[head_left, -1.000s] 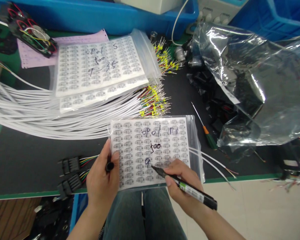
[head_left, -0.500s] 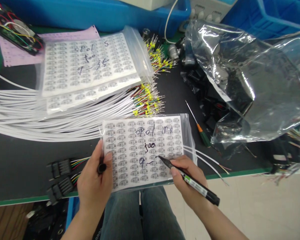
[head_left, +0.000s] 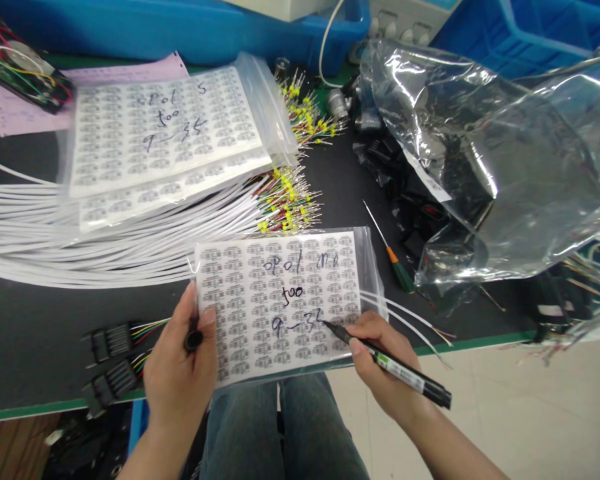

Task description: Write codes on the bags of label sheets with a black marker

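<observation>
My left hand [head_left: 181, 360] is closed on the left edge of a clear bag of label sheets [head_left: 250, 313], with a black marker cap [head_left: 193, 341] also held in its fingers. Handwriting in dark ink runs across the bag, the lowest line starting "9–3". In my right hand [head_left: 387, 360] is a black marker [head_left: 400, 370], its tip at the end of that line. Part of the right hand rests against the bag's lower right. A second bag of label sheets [head_left: 165, 133], also written on, lies farther back on a bundle of white cables [head_left: 130, 250].
A screwdriver [head_left: 399, 268] lies right of the held bag, near a large clear plastic bag [head_left: 530, 173] with black parts. Black connectors [head_left: 111, 383] sit by the table's front edge at left. Blue bins [head_left: 155, 30] stand at the back; a wired device [head_left: 23, 63] is far left.
Another digit after the dash has been written, and the marker tip has shifted slightly right. The whole scene sits a little farther left in view. Both hands keep their holds.
</observation>
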{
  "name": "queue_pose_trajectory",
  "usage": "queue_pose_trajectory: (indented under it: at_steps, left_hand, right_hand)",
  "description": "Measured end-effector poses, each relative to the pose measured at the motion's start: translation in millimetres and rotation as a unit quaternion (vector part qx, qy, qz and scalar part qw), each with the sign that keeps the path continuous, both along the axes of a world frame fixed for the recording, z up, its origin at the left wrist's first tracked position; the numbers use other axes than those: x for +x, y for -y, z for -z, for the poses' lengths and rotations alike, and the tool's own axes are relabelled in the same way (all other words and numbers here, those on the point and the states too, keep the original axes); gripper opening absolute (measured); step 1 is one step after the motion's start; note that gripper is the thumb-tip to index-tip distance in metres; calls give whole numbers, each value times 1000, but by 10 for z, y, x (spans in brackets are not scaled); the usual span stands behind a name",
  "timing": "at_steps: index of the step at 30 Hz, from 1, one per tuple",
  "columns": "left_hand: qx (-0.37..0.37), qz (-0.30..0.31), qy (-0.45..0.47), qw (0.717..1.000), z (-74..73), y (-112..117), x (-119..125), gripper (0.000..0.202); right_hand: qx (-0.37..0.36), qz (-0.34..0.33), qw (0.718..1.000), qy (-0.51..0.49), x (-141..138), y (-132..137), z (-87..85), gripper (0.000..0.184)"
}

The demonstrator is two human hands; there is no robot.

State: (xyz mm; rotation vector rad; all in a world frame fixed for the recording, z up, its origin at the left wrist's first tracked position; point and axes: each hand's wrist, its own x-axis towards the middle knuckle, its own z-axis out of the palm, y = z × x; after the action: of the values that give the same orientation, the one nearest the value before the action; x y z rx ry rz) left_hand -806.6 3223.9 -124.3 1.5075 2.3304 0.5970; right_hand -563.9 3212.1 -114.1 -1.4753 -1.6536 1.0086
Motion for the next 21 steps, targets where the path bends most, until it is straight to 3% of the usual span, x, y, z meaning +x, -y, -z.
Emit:
queue_pose_trajectory:
  at_steps: [4,11,14,17,21]
  left_hand:
    - [3,-10,7,1000,-13,3,21,45]
    - [-14,-18,11,1000,-16,-31,34,46]
    - [-32,-29,21,999,-66,-33,22,46]
    - [-36,-61,45,996,-115,131,-22,43]
    - [31,-59,78,995,-70,581,-119,49]
  right_hand:
    - [0,-14,1000,-12,2,0,-6,14]
    - [21,136,991,-7,135,128,0,11]
    - [18,160,987,26,213,246,-5,22]
    - [68,114,989,59,278,329,63,32]
    - [130,62,984,102,355,374,233,46]
